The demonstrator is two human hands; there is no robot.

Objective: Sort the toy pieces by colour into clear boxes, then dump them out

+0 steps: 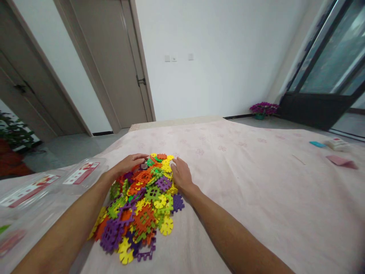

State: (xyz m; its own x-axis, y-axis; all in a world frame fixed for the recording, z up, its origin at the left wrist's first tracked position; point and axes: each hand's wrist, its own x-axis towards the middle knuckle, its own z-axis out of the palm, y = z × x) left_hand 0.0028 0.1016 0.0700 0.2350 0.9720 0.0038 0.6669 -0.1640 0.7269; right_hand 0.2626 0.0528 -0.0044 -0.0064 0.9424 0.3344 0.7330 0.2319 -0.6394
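Observation:
A heap of plastic building pieces (145, 198) in orange, yellow, green and purple lies on the pale pink cloth. Some are square with window-like holes and notched edges; others are round like gears. My left hand (129, 164) rests against the far left side of the heap, fingers stretched out. On the far right side, my right hand (181, 174) touches the yellow pieces with its fingers extended. Neither hand is closed round a piece. A purple open frame piece (146, 251) sits at the heap's near edge.
Clear plastic containers (57, 190) with red and white labels lie to the left. At the far right are a white packet (338, 144), a blue item (317, 144) and a pink folded cloth (341, 161). A thin stick (298, 160) lies on the tablecloth (242, 198).

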